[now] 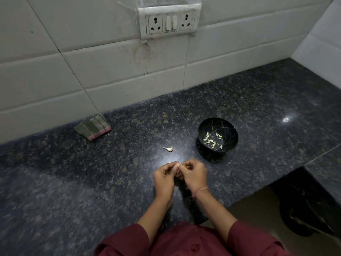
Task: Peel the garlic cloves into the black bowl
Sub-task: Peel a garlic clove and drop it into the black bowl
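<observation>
A black bowl (229,126) with gold veins stands on the dark granite counter, right of centre, and holds several peeled garlic cloves (212,140). One unpeeled clove (169,148) with a papery tail lies on the counter to the bowl's left. In front of these, my left hand (164,177) and my right hand (194,175) are together above the counter. Both pinch a small garlic clove (177,164) between their fingertips. Most of that clove is hidden by the fingers.
A folded grey cloth with a pink edge (93,127) lies by the tiled wall at the left. A socket panel (170,22) sits on the wall above. The counter (276,111) ends at a cut-out on the right, with a dark object (302,217) on the floor below.
</observation>
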